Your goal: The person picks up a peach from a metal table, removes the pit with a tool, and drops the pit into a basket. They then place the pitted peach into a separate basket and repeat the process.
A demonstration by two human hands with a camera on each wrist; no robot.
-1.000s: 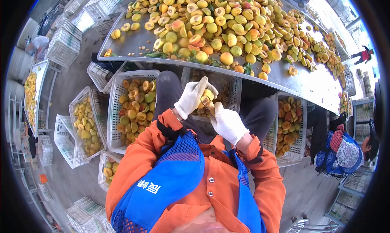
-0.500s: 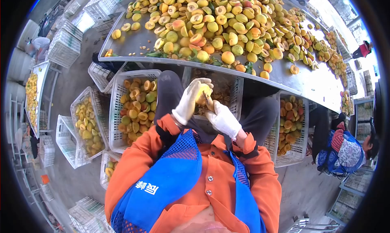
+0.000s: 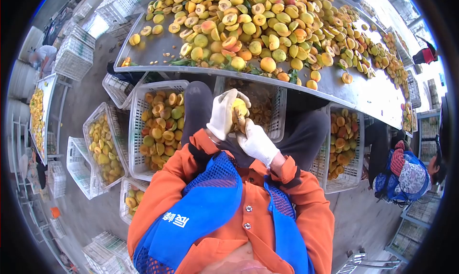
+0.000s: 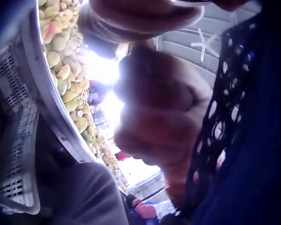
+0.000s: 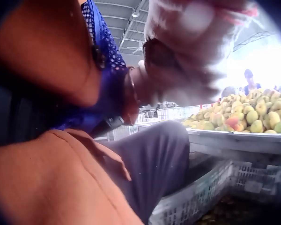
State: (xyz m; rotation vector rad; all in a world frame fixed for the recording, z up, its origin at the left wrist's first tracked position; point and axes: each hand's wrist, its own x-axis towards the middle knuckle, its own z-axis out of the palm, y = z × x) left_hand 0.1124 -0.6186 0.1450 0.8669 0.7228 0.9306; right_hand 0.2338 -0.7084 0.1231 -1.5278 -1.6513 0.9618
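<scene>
**Yellow fruit** (image 3: 239, 106): I hold it in front of my chest, above my lap and over the middle crate (image 3: 281, 116), just below the near edge of the metal table (image 3: 368, 102).

**Left hand** (image 3: 221, 115): in a white glove, clenched round the fruit, with the fingers curled over its top.

**Right hand** (image 3: 256, 142): also in a white glove, closed round a slim tool (image 3: 241, 125). The tool's upper end meets the underside of the fruit; its shape is too small to tell. The 2 hands lie close together. Both wrist views show the gloves only as near, blurred masses, so the hold cannot be read there.

**Surroundings:**
- The middle crate is white and slatted, sits between my knees and holds dark brownish scraps.
- 1 crate on my left (image 3: 133, 130) holds halved yellow and orange fruit.
- 1 crate on my right (image 3: 359, 169) holds the same.
- The table carries a heap of fruit (image 3: 258, 30), whole and halved, with a few green leaves along its near side.
- Further white crates stand on the floor to my left.
- A second person (image 3: 406, 178) sits at the far right, beside the table's end.
</scene>
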